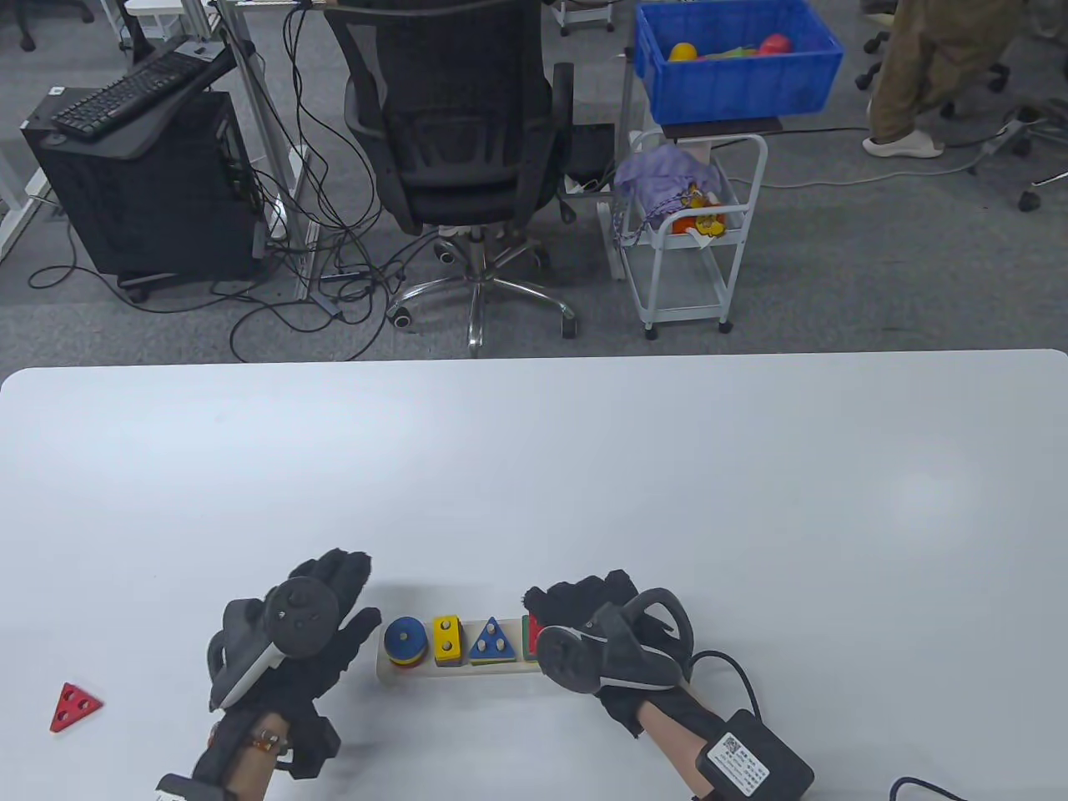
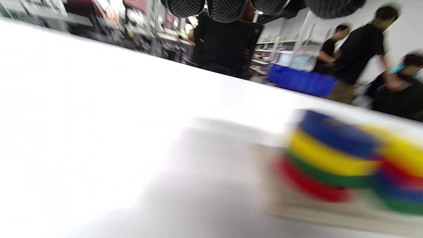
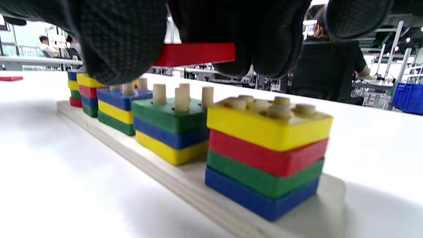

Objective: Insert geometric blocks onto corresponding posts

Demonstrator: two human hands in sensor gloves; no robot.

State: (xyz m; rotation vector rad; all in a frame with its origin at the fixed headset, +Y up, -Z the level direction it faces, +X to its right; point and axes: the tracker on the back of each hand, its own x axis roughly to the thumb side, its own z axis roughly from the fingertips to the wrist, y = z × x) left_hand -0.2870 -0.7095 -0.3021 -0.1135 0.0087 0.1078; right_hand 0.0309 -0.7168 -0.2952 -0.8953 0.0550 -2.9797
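A wooden post board (image 1: 417, 672) holds stacks of coloured blocks: a round stack (image 1: 405, 641), a yellow-topped one (image 1: 447, 639) and a blue triangle stack (image 1: 491, 641). My right hand (image 1: 576, 609) covers the board's right end. In the right wrist view it holds a flat red block (image 3: 195, 54) just above the bare posts of the green-topped stack (image 3: 172, 110), next to a yellow-topped square stack (image 3: 269, 127). My left hand (image 1: 334, 609) lies with fingers spread beside the board's left end, holding nothing. A red triangle block (image 1: 75, 707) lies on the table at the far left.
The white table (image 1: 534, 484) stretches beyond the board. An office chair (image 1: 467, 125), a white cart (image 1: 692, 234) and a blue bin (image 1: 734, 67) stand on the floor behind it. A cable and a black box (image 1: 755, 763) trail from my right forearm.
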